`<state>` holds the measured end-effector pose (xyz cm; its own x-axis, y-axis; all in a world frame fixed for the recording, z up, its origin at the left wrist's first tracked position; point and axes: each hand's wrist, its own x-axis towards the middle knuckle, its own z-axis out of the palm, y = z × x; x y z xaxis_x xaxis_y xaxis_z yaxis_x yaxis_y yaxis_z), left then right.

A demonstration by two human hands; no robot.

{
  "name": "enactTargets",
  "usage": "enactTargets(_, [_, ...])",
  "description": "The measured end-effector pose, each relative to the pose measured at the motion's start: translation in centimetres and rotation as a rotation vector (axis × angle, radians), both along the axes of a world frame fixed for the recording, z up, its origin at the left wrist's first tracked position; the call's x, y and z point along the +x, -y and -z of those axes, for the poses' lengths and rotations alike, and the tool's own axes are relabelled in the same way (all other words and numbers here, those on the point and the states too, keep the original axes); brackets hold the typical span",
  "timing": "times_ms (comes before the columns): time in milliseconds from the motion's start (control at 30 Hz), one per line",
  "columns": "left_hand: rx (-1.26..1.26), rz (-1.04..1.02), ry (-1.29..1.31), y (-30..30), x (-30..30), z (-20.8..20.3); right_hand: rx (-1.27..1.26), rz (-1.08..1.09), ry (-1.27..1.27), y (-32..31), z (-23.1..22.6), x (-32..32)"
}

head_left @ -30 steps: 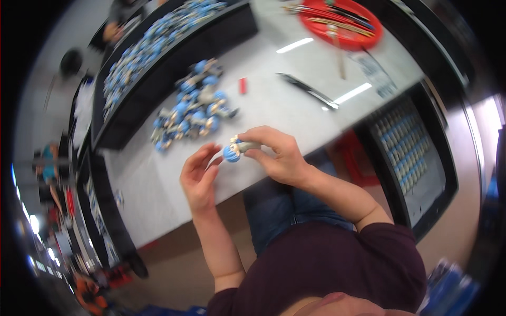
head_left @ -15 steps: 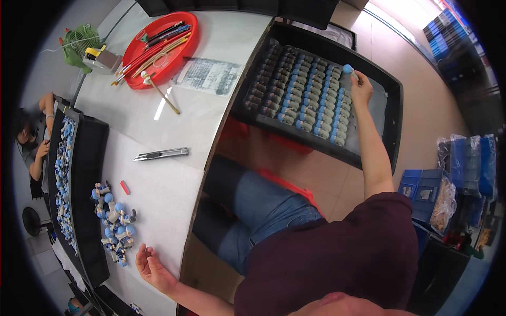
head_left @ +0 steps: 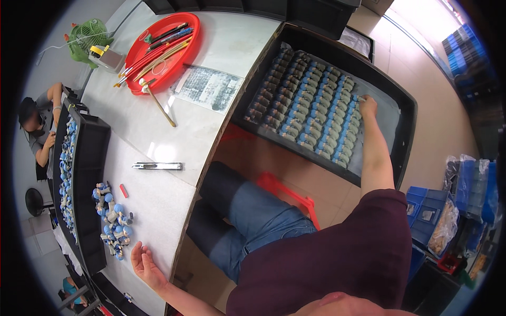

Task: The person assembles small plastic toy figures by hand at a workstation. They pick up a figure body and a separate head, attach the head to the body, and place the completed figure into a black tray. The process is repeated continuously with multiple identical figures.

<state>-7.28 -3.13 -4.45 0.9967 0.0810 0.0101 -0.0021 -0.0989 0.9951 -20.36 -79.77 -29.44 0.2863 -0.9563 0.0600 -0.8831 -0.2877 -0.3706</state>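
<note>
My right hand (head_left: 369,107) is over the far right of a black tray (head_left: 407,113), pinching a small blue-and-grey figurine (head_left: 358,98) at the far end of the rightmost row. Rows of similar figurines (head_left: 315,113) lie side by side in that tray, the left rows darker than the right ones. My left hand (head_left: 148,267) rests at the table's near edge with fingers loosely curled and apart, holding nothing. Just beyond its fingertips is a loose pile of blue-headed figurines (head_left: 113,218).
A long black bin (head_left: 90,158) full of figurines stands along the table's left side. On the table are a utility knife (head_left: 157,166), a small red block (head_left: 124,190), a stick (head_left: 159,106) and a red plate (head_left: 194,39) of brushes. Another person (head_left: 42,126) sits beyond the bin.
My right hand has brought the figurine down into the tray, at the end of the rightmost row. The left hand stays near the pile. The whole view has shifted slightly.
</note>
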Motion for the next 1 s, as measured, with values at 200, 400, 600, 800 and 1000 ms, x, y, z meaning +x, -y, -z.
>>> enactTargets(200, [0.122,-0.145,-0.007,-0.8,-1.2,0.5,0.127,-0.223,0.068,3.5,4.5,0.1])
enactTargets(400, [-0.051,-0.029,-0.064,0.6,1.2,-0.6,0.006,-0.21,-0.172,9.6,8.1,-2.9])
enactTargets(600, [0.329,-0.189,0.083,-1.5,1.2,-3.3,-0.06,-0.536,0.694,-6.6,-8.5,7.6])
enactTargets(800, [1.228,-0.229,0.51,0.0,4.8,-3.1,0.336,-1.114,1.052,-32.1,-22.2,12.6])
enactTargets(1000, [1.217,-0.149,0.637,-1.9,4.7,-3.2,0.667,-1.641,0.962,-47.0,-24.2,13.5])
